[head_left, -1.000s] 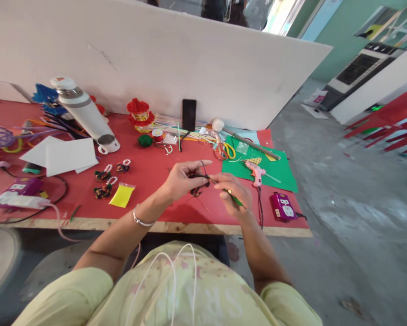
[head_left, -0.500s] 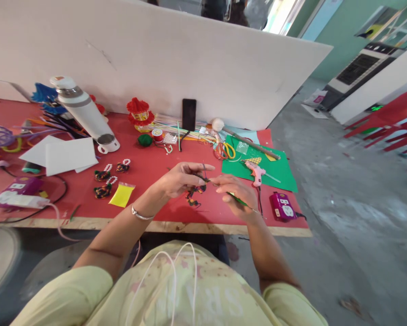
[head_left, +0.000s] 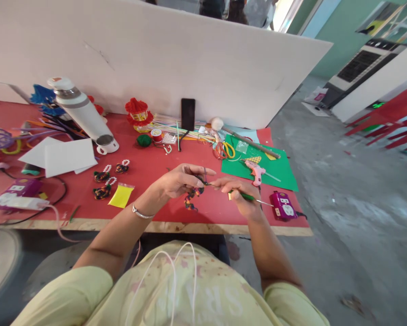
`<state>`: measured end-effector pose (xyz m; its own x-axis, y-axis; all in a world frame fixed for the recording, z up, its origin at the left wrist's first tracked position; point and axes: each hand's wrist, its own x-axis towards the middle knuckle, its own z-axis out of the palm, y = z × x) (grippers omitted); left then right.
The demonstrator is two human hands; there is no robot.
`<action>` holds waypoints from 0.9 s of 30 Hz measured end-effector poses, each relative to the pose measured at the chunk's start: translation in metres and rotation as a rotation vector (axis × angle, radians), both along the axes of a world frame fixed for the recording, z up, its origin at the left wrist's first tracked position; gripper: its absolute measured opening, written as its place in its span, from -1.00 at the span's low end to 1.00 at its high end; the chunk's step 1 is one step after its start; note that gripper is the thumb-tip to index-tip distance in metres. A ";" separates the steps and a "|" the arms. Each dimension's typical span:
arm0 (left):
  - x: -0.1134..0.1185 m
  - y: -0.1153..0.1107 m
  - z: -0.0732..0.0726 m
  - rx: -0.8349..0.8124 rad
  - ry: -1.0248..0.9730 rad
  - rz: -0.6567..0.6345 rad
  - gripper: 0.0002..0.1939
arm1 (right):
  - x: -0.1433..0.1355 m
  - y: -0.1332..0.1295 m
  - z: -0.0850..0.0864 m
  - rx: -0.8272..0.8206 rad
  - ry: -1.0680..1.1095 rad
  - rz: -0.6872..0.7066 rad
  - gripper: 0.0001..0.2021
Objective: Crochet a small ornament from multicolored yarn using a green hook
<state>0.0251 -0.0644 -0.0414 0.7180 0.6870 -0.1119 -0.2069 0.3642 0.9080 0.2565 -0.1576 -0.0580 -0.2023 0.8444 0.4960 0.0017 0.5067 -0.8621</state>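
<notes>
Hanging under L hand point(head_left: 181, 181), multicol. yarn point(head_left: 190, 198), nr R hand point(head_left: 243, 194)

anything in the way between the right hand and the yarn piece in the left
Nothing visible blocks it: the right hand holds the green-handled crochet hook, one end reaching the multicoloured yarn piece at the left hand. The pink glue gun lies outside that gap.

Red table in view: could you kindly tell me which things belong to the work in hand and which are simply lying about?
In use: yarn strip in the left hand; green tool in the right hand.
Apparently idle: flask, phone, scissors, glue gun, papers.
</notes>
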 end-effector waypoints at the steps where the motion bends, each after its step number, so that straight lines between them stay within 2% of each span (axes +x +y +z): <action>1: 0.001 0.000 0.000 0.000 0.002 -0.019 -0.56 | -0.001 0.001 -0.003 -0.032 0.046 -0.005 -0.77; 3: 0.003 -0.001 0.001 0.002 0.005 -0.060 -0.53 | -0.007 0.004 -0.009 -0.082 0.150 -0.016 -0.71; 5: 0.008 -0.005 0.000 0.049 0.008 -0.027 -0.49 | -0.016 0.006 -0.016 -0.083 0.229 -0.069 -0.63; 7: 0.016 -0.013 -0.003 0.157 0.037 0.093 -0.45 | -0.028 0.008 -0.024 -0.007 0.180 -0.190 -0.63; 10: 0.030 -0.026 -0.010 0.337 0.095 0.418 -0.42 | -0.043 0.008 -0.036 0.185 -0.066 -0.478 -0.74; 12: 0.036 -0.032 -0.014 0.303 0.072 0.536 -0.39 | -0.049 0.011 -0.046 0.287 -0.180 -0.631 -0.76; 14: 0.037 -0.034 -0.014 0.142 0.006 0.496 -0.38 | -0.050 0.015 -0.055 0.346 -0.215 -0.684 -0.75; 16: 0.032 -0.030 -0.010 -0.042 -0.052 0.373 -0.40 | -0.047 0.021 -0.060 0.382 -0.211 -0.660 -0.73; 18: 0.022 -0.022 -0.006 -0.148 -0.070 0.261 -0.44 | -0.039 0.025 -0.059 0.413 -0.175 -0.598 -0.69; 22: 0.002 -0.008 -0.001 -0.193 -0.036 0.112 -0.49 | -0.023 0.026 -0.043 0.371 -0.093 -0.372 -0.64; 27: -0.005 -0.003 0.001 -0.196 -0.025 0.088 -0.52 | -0.008 0.021 -0.018 0.308 -0.108 -0.245 -0.68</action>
